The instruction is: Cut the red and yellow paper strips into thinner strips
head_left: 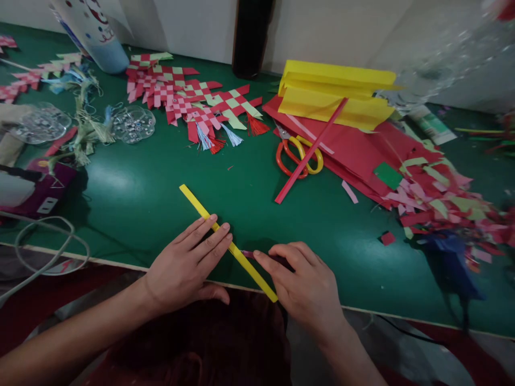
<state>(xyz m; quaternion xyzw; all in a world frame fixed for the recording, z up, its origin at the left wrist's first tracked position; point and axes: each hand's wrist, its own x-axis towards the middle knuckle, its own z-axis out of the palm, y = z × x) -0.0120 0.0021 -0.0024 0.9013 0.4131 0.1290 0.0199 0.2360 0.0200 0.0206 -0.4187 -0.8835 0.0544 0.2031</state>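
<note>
A long yellow paper strip lies slantwise on the green table near its front edge. My left hand rests flat on the strip's middle, fingers stretched out and pressing it down. My right hand is at the strip's near end, fingers curled in a pinch, with a small dark pink piece showing at the fingertips. What the right fingers grip is partly hidden.
Orange and yellow scissors and a red strip lie beyond, by red paper sheets and folded yellow paper. Woven red-and-white paper pieces are at the back, paper scraps at the right, a cable at the left.
</note>
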